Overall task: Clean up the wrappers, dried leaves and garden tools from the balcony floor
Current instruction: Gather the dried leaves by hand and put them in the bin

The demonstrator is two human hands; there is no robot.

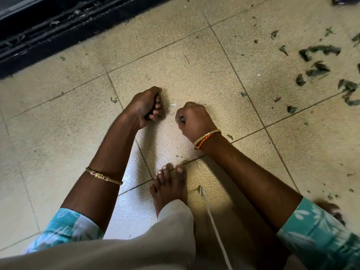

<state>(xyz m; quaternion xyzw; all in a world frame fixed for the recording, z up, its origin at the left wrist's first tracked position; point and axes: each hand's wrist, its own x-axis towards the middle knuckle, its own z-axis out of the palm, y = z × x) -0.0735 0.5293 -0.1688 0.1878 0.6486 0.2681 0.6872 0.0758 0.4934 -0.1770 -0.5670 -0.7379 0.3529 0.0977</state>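
Note:
Both my hands are low over the beige tiled floor (194,55). My left hand (148,107) is curled into a fist around dark leaf bits that show between its fingers. My right hand (194,118) is fisted too, with a small grey-green scrap pinched at its thumb side. A tiny pale scrap (174,104) lies on the tile between the two hands. Dried green leaves (319,51) lie scattered at the right, with more dried leaves (350,90) near the frame's right edge.
A dark sliding-door track (48,30) with debris in it runs across the top left. My bare foot (169,184) stands on the tile below the hands. A dark object (344,0) pokes in at the top right corner. Small leaf crumbs dot the floor.

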